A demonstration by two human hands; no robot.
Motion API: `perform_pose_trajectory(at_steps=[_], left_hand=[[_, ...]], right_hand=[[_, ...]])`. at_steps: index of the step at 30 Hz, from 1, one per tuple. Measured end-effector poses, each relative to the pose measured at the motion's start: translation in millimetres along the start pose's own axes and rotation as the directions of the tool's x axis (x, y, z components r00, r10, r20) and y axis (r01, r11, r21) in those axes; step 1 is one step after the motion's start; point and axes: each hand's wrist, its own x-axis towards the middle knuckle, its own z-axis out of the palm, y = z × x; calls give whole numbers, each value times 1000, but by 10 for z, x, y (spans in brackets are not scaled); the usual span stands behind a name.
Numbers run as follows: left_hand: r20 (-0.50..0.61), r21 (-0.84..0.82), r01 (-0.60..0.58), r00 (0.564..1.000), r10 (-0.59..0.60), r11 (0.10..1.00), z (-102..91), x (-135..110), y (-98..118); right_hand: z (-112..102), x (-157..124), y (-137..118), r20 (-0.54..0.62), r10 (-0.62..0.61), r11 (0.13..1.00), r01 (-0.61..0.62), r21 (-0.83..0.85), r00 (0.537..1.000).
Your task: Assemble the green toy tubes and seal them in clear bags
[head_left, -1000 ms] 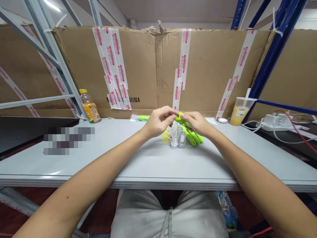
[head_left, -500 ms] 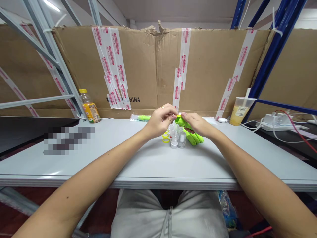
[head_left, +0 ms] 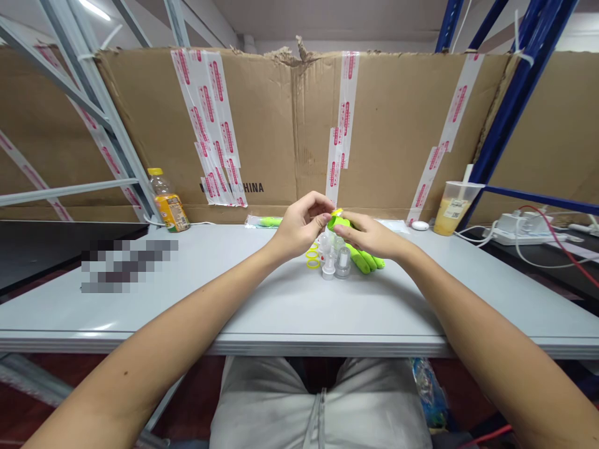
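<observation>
Above the table, my right hand (head_left: 367, 236) is wrapped round a bright green plastic tube (head_left: 337, 222), its mouth turned toward my other hand. My left hand (head_left: 303, 226) is closed in a pinch at that end, where a small yellow ring (head_left: 337, 212) shows between the fingertips of both hands. Whether the ring touches the tube is hard to see. Below the hands stand several clear plastic pieces (head_left: 343, 263), partly hidden. Beside them on the left lie loose yellow rings (head_left: 313, 264). More green tubular pieces (head_left: 362, 260) lie under my right hand.
At the back, a bagged green item (head_left: 270, 222) lies against the cardboard wall (head_left: 266, 131). A juice bottle (head_left: 171, 204) stands back left, and a drink cup (head_left: 453, 209) back right near a white oval object (head_left: 420, 226). A power strip (head_left: 515, 232) with cables sits far right.
The green tube has tipped and my right fingers have shifted over its end. The yellow ring sits slightly higher between the fingertips. The pieces on the table stay put.
</observation>
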Motion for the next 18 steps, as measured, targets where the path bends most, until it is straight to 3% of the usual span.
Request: perform_pose_trajectory(at_steps=[3,6,13,18], left_hand=[[-7,2,-1,1000,1,1000,-15,14,-9],[-10,-8,-5,1000,4,1000,-35,26,-29],[-20,59,-38,999,39,998,-51,19,-70],[-43,49,-28,999,30,998,-75,30,-92]], right_hand=[[-21,-12,-8,-56,-53,992,46,-120,997],[-28,-21,-10,-30,-85,988,80,-133,996],[6,-29,-30,0,-93,996,93,-13,996],[15,-20,2,1,-24,988,23,152,1000]])
